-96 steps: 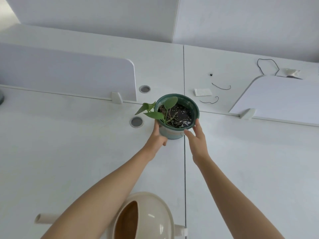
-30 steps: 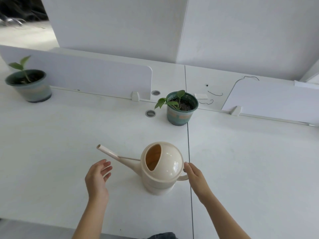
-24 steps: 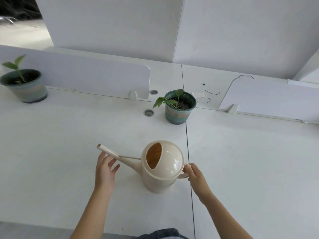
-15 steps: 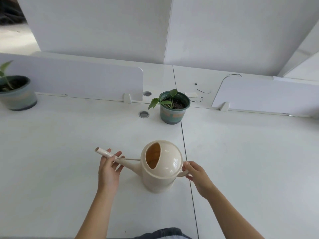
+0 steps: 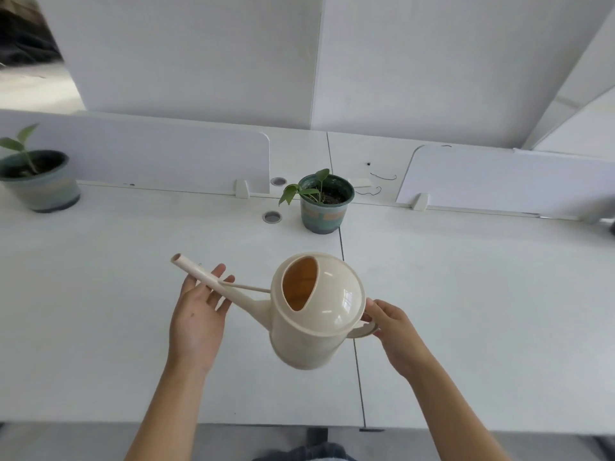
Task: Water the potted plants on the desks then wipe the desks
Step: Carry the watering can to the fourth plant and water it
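Note:
A cream watering can (image 5: 314, 314) hangs above the white desk (image 5: 100, 294), its long spout pointing left. My right hand (image 5: 391, 331) grips its handle at the right side. My left hand (image 5: 198, 314) lies palm up under the spout with straight fingers touching it. A green potted plant (image 5: 321, 202) stands further back near the seam between two desks. A second potted plant (image 5: 38, 179) stands at the far left edge.
Low white divider panels (image 5: 149, 151) run along the back of the desks, with another panel (image 5: 499, 178) at the right. Two round cable grommets (image 5: 272, 216) sit left of the middle pot. Thin black wire pieces (image 5: 382, 177) lie behind it. The desk's front edge is close to me.
The watering can has risen off the desk and tilted. My right hand closed on the handle and my left hand slid under the spout.

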A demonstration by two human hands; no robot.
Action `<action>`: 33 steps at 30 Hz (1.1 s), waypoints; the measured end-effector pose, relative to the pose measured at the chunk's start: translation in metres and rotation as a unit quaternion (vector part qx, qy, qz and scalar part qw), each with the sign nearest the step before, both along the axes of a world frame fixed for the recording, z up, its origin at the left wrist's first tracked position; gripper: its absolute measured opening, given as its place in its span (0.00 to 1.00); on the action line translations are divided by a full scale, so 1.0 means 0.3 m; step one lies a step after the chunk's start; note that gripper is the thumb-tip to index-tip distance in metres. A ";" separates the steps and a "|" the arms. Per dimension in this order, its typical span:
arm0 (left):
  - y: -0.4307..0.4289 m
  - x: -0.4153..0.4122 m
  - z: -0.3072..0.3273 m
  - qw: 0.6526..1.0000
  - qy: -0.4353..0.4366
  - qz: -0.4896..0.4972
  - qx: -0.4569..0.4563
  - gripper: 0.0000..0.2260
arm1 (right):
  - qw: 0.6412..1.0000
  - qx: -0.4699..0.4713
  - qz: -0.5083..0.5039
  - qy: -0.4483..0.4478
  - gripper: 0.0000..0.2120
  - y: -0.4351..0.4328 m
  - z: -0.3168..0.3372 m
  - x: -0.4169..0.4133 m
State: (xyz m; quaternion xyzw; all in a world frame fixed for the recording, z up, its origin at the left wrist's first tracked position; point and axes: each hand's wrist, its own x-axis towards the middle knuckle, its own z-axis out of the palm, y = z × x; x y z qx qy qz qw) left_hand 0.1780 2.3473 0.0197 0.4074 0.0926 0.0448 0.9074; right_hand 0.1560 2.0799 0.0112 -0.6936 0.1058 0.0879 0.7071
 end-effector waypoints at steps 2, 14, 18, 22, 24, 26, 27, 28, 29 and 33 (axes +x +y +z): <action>-0.010 -0.063 0.019 1.000 -0.017 0.014 -0.020 0.13 | 1.000 0.004 0.005 -0.012 0.17 -0.008 0.037 -0.043; -0.028 -0.639 0.086 0.985 -0.077 0.153 -0.027 0.07 | 0.997 -0.001 0.051 -0.057 0.16 0.025 0.191 -0.449; 0.041 -0.832 0.120 0.983 -0.064 0.169 0.027 0.19 | 0.996 0.022 0.080 -0.045 0.13 0.098 0.210 -0.561; 0.113 -0.986 0.121 0.973 -0.021 0.208 0.099 0.12 | 0.992 0.026 0.119 -0.041 0.16 0.205 0.196 -0.635; 0.160 -1.050 0.119 0.961 0.020 0.237 0.140 0.14 | 0.990 0.015 0.138 -0.039 0.19 0.281 0.194 -0.666; 0.233 -1.100 0.120 0.951 0.056 0.262 0.151 0.16 | 0.987 0.011 0.154 -0.039 0.19 0.369 0.195 -0.696; 0.280 -1.124 0.115 0.948 0.070 0.267 0.156 0.18 | 0.986 0.007 0.161 -0.041 0.19 0.415 0.194 -0.710; 0.324 -1.146 0.119 0.947 0.079 0.269 0.159 0.18 | 0.985 0.003 0.167 -0.041 0.18 0.464 0.194 -0.723; 0.371 -1.170 0.119 0.947 0.084 0.269 0.153 0.19 | 0.985 0.001 0.171 -0.039 0.16 0.513 0.195 -0.737; 0.564 -1.263 0.118 0.950 0.106 0.265 0.130 0.19 | 0.984 0.004 0.171 -0.042 0.12 0.722 0.186 -0.795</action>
